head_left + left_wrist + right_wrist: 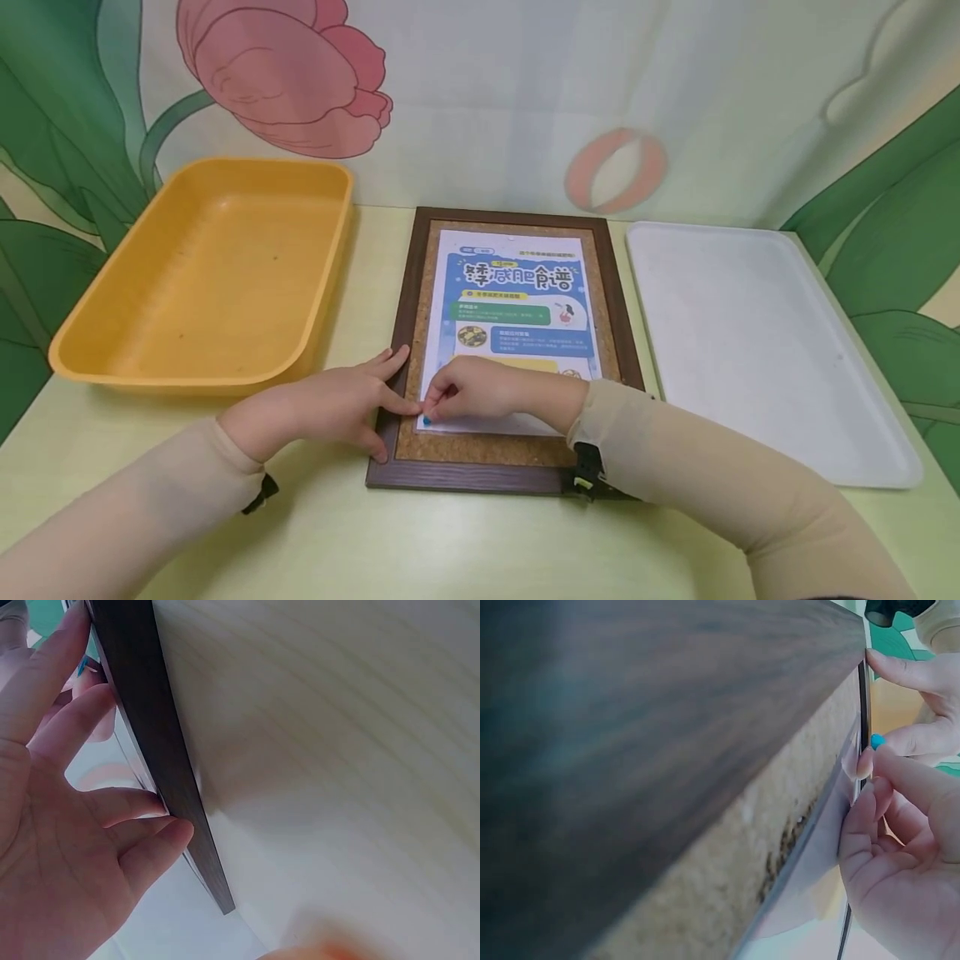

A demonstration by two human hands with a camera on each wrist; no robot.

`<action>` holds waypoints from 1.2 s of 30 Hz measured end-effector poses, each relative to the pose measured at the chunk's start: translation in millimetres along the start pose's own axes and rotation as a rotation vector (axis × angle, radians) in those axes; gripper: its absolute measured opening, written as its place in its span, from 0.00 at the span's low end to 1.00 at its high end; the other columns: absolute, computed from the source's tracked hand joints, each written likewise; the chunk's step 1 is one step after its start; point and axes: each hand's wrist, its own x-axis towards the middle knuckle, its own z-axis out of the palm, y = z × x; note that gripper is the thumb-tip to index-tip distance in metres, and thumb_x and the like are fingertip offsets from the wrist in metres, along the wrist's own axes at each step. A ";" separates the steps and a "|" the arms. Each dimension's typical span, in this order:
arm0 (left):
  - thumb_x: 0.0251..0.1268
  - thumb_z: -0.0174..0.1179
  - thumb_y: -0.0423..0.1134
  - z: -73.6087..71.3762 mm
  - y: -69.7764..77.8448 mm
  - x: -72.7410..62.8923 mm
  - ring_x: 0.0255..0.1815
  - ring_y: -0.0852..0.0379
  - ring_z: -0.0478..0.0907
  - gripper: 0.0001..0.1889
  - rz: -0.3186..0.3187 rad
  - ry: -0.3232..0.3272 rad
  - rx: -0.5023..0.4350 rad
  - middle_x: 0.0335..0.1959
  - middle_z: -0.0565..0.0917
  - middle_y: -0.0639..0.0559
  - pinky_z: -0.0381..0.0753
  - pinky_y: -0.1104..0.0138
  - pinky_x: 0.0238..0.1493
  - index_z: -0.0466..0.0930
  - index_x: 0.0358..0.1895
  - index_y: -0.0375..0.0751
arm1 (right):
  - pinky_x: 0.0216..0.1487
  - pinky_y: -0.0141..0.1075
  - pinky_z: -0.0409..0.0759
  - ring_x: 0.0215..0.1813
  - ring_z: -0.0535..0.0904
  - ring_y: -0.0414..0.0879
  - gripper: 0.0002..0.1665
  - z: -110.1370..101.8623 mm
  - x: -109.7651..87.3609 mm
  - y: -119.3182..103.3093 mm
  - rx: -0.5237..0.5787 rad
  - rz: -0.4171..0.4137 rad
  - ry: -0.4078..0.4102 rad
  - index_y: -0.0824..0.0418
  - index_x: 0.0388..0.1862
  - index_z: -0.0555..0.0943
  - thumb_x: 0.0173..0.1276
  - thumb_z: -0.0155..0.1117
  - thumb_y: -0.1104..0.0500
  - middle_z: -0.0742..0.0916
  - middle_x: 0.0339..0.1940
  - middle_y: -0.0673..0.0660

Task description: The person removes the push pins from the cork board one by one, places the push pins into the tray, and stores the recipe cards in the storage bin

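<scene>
A cork board (480,448) in a dark brown frame (465,477) lies on the table, with a printed poster (517,287) on it. My right hand (487,387) pinches a small blue push pin (427,420) at the poster's lower left corner. The blue pin (877,740) also shows between thumb and finger in the right wrist view; its point is hidden. My left hand (330,404) rests spread on the frame's left side, one finger reaching the paper beside the pin. In the left wrist view, its fingers lie along the dark frame (150,712).
A deep yellow tray (333,250) stands to the left of the board. On the right lies a shallow white tray (757,333). Behind the pale table (345,533) hangs a curtain (480,108) printed with flowers and leaves.
</scene>
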 end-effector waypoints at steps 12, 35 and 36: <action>0.44 0.73 0.48 -1.4 0.9 -0.2 0.69 0.29 0.47 0.32 -0.020 -0.013 0.023 0.70 0.46 0.26 0.74 0.55 0.50 0.78 0.58 0.49 | 0.36 0.28 0.72 0.30 0.74 0.36 0.05 -3.8 -8.5 8.7 0.054 0.032 0.075 0.59 0.34 0.85 0.64 0.64 0.60 0.84 0.28 0.46; 0.44 0.73 0.47 -0.3 0.0 2.0 0.69 0.30 0.45 0.32 -0.021 -0.015 0.011 0.71 0.46 0.27 0.70 0.52 0.55 0.77 0.59 0.51 | 0.35 0.29 0.73 0.30 0.75 0.38 0.06 -7.0 -30.9 14.3 0.106 0.104 0.144 0.60 0.34 0.85 0.64 0.64 0.59 0.86 0.29 0.49; 0.44 0.73 0.47 -0.2 -0.1 2.2 0.69 0.30 0.45 0.32 -0.022 -0.015 0.011 0.71 0.46 0.27 0.70 0.52 0.55 0.77 0.59 0.51 | 0.35 0.29 0.73 0.30 0.75 0.38 0.06 -7.5 -32.0 14.6 0.103 0.101 0.145 0.60 0.35 0.85 0.64 0.64 0.60 0.86 0.29 0.49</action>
